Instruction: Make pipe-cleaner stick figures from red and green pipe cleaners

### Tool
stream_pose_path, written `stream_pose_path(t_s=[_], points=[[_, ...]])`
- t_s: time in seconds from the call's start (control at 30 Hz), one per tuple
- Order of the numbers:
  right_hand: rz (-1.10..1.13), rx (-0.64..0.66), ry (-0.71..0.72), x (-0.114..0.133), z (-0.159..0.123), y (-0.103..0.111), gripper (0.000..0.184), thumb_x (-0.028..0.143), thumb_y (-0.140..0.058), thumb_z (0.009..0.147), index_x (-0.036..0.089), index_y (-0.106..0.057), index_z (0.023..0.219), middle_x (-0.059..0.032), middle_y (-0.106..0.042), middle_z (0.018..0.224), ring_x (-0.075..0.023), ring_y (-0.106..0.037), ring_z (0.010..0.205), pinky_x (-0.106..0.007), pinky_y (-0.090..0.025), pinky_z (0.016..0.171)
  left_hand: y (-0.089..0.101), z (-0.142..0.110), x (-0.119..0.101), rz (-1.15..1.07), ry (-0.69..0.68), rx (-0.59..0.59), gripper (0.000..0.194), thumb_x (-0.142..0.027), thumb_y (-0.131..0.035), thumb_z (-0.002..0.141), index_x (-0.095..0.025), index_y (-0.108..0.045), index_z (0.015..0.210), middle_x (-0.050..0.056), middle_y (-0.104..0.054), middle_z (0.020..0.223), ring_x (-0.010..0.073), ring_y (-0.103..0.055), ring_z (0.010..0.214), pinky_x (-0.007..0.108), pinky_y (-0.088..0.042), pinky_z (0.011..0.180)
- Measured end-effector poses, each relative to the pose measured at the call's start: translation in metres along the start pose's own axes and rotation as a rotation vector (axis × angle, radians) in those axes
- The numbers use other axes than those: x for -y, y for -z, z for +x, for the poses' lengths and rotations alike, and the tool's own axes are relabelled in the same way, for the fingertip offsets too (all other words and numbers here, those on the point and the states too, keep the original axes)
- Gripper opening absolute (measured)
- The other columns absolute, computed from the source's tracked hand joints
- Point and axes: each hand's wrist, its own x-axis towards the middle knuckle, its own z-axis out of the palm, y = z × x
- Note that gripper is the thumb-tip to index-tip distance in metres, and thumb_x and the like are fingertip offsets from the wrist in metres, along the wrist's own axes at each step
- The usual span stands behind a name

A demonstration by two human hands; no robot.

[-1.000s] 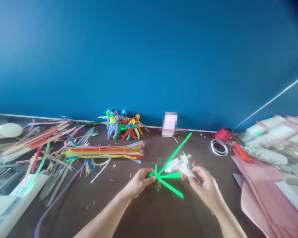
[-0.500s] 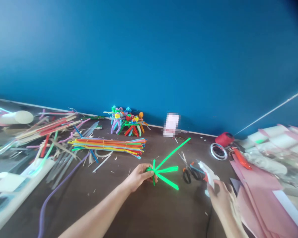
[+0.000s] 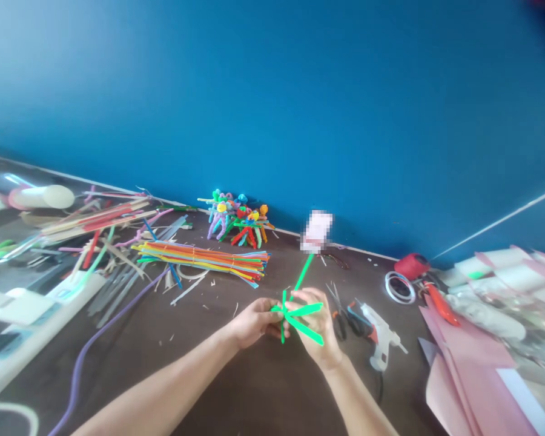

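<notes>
My left hand (image 3: 254,323) is shut on the knotted centre of a bright green pipe cleaner bunch (image 3: 301,313), whose strands splay outward. My right hand (image 3: 315,321) has closed in from the right, its fingers on those strands and partly hiding them. One long strand runs up past my right hand toward the wall. A white hot glue gun (image 3: 378,332) lies on the brown table to the right of my right hand, not touching it. Black-handled scissors (image 3: 340,321) lie open between the two.
A banded bundle of multicoloured pipe cleaners (image 3: 200,260) and a cluster of pipe cleaner figures (image 3: 238,222) stand beyond my hands. Loose strips lie at left. A red spool (image 3: 411,266), a tape ring (image 3: 399,287) and pink paper sheets (image 3: 463,375) occupy the right.
The glue gun has left my right hand and now lies on the table. My right hand has moved left onto the green strands. The view has tilted.
</notes>
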Motion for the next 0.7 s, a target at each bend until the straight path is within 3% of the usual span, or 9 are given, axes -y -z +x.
stream_pose_path(t_s=[0.13,0.27,0.37,0.57,0.7], points=[[-0.042,0.033,0.088,-0.004,0.006,0.006,0.019,0.018,-0.057,0.076,0.029,-0.063,0.090,-0.0020,-0.062,0.093,-0.0201,-0.053,0.096,-0.040,-0.040,0.084,-0.004,0.005,-0.001,0.021,0.011,-0.032,0.023,-0.029,-0.065,0.066,-0.009,-0.057,0.074,0.005,-0.060,0.065,0.0148,-0.061,0.060,0.023,-0.046,0.054],[-0.080,0.191,0.023,-0.003,0.011,0.015,0.018,0.015,-0.049,0.080,0.028,-0.061,0.085,0.0019,-0.063,0.083,-0.0151,-0.057,0.081,-0.041,-0.032,0.092,-0.010,0.010,-0.001,0.100,0.007,-0.103,0.023,-0.029,-0.065,0.066,-0.010,-0.056,0.072,0.005,-0.062,0.065,0.0146,-0.060,0.059,0.023,-0.045,0.054],[-0.085,0.219,-0.029,-0.001,0.013,0.019,0.018,0.014,-0.046,0.079,0.025,-0.060,0.077,0.0017,-0.063,0.078,-0.0152,-0.056,0.076,-0.041,-0.032,0.092,-0.016,0.015,-0.001,0.152,-0.040,-0.137,0.024,-0.031,-0.065,0.065,-0.010,-0.055,0.069,0.006,-0.063,0.063,0.0147,-0.060,0.058,0.024,-0.045,0.055],[-0.044,0.160,-0.092,0.000,0.016,0.025,0.024,0.017,-0.041,0.083,0.020,-0.059,0.066,-0.0039,-0.061,0.070,-0.0167,-0.054,0.069,-0.031,-0.044,0.069,-0.022,0.029,-0.002,0.013,-0.072,-0.165,0.024,-0.031,-0.066,0.064,-0.011,-0.055,0.070,0.004,-0.062,0.064,0.0136,-0.060,0.059,0.026,-0.047,0.061],[0.082,0.246,-0.174,-0.006,0.017,0.026,0.028,0.018,-0.042,0.083,0.018,-0.057,0.060,-0.0024,-0.058,0.062,-0.0140,-0.053,0.061,-0.023,-0.042,0.058,-0.018,0.034,0.002,0.002,-0.086,-0.164,0.026,-0.031,-0.068,0.063,-0.011,-0.055,0.071,0.003,-0.060,0.065,0.0132,-0.060,0.060,0.026,-0.047,0.061]])
